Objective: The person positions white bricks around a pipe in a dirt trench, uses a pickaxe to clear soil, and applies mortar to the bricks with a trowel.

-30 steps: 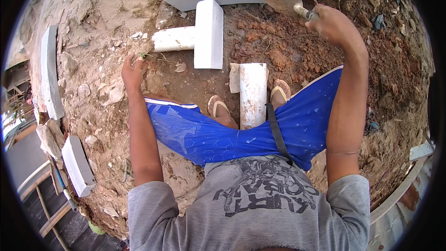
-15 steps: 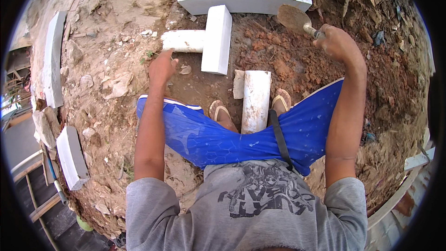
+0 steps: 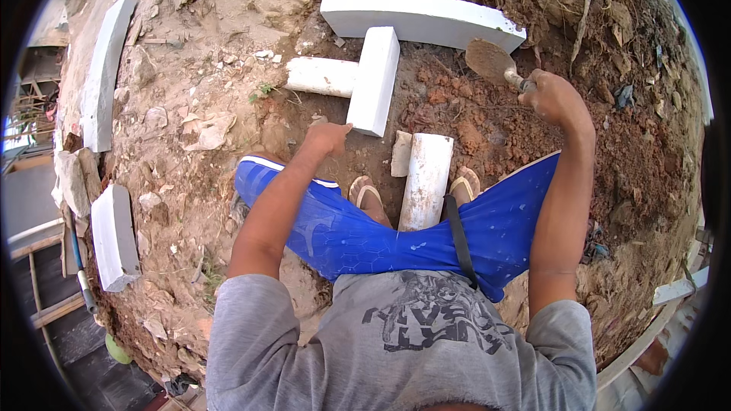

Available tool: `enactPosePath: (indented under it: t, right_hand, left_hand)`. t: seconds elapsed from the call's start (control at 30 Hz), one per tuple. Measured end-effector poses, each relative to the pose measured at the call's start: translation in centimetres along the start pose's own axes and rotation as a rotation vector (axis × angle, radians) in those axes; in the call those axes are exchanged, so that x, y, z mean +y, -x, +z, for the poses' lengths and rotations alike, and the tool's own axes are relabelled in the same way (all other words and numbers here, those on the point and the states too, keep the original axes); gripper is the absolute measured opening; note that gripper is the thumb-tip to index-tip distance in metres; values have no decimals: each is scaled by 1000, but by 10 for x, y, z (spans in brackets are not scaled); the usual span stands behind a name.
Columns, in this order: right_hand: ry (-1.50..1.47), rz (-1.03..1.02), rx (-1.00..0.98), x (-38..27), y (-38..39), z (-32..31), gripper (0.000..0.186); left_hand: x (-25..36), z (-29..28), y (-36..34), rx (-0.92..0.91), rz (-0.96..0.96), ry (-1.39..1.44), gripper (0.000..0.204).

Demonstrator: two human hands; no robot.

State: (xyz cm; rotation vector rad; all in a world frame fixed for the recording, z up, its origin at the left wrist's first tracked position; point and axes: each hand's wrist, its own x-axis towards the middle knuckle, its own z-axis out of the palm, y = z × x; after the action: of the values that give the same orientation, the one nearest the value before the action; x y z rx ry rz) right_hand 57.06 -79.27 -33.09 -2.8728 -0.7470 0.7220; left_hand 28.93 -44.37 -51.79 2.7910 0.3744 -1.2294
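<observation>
My left hand (image 3: 328, 137) reaches to the near end of an upright-in-view white block (image 3: 373, 80), fingers partly extended; whether it touches the block is unclear. That block lies across a short white pipe (image 3: 321, 74), below a long white block (image 3: 415, 15). My right hand (image 3: 554, 99) grips the handle of a soil-covered trowel (image 3: 489, 59) over loose reddish soil (image 3: 453, 103). Between my sandalled feet lies a larger, dirt-stained white pipe (image 3: 426, 175), with a flat pale piece (image 3: 400, 154) beside it.
Rough dirt with stones surrounds me. At left lie two white blocks (image 3: 106, 74) (image 3: 114, 236), rocks (image 3: 72, 183) and a blue-and-grey pipe or pole (image 3: 76, 251); beyond is a lower dark roof with timber (image 3: 57, 312). A curved pale edge (image 3: 624, 361) runs at lower right.
My left hand has moved rightward from the dirt to the near end of the white block. The whole view has shifted, the blocks appearing lower and further right. The trowel remains in my right hand.
</observation>
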Motion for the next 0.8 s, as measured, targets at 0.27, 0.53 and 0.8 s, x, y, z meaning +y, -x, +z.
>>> enactPosePath:
  t: [0.27,0.53,0.8]
  right_hand:
    - [72,-25,33,-22,20,6,32]
    - [96,-230,-69,-18,-2,27,37]
    - [73,-762,-122,-72,-31,77,36]
  left_hand:
    - [-11,12,18,-19,27,21,70]
    - [-12,23,-8,-79,55,83,79]
    - [-56,38,-45,3,103,268,84]
